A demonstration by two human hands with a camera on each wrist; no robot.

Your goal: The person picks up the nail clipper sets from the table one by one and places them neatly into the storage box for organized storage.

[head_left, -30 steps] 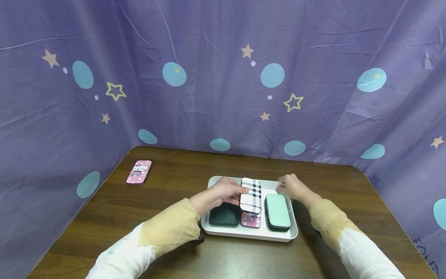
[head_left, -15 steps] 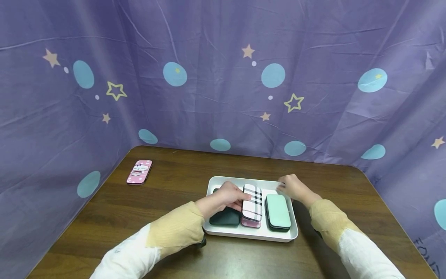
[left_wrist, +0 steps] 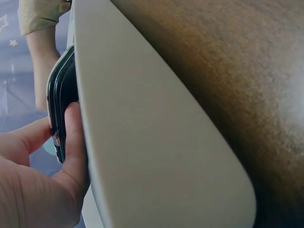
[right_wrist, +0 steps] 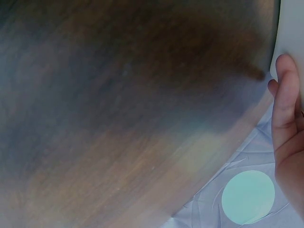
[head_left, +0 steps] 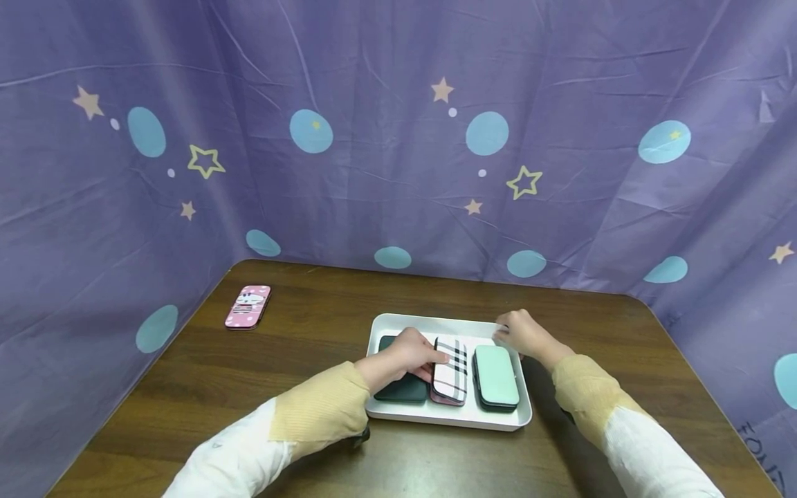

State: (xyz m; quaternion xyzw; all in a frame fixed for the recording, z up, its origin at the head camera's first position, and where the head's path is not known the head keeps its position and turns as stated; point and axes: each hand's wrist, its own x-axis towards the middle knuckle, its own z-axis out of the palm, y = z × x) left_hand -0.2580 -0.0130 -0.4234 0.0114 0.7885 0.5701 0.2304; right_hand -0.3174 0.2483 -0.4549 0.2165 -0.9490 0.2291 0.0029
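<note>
My left hand (head_left: 409, 351) pinches a flat white case (head_left: 451, 382) with black plaid stripes. In the left wrist view, thumb and fingers hold the case's dark metal-edged side (left_wrist: 56, 99). It lies over a pink case (head_left: 445, 400), of which only the lower edge shows, in the white tray (head_left: 429, 417). A dark green case (head_left: 398, 393) sits to the left, partly under my hand. To the right stands a mint green case (head_left: 497, 377) with a dark base. My right hand (head_left: 528, 336) grips the tray's back right corner; its fingers touch the outer wall in the right wrist view.
Near the back left of the brown wooden table (head_left: 299, 325) lies another pink case (head_left: 248, 307) with a white cat picture. A purple curtain (head_left: 405, 187) with stars and blue ovals hangs along the back and sides.
My left hand has brought the plaid case toward me and down, so it covers more of the pink case beneath. The right hand stays on the tray corner.
</note>
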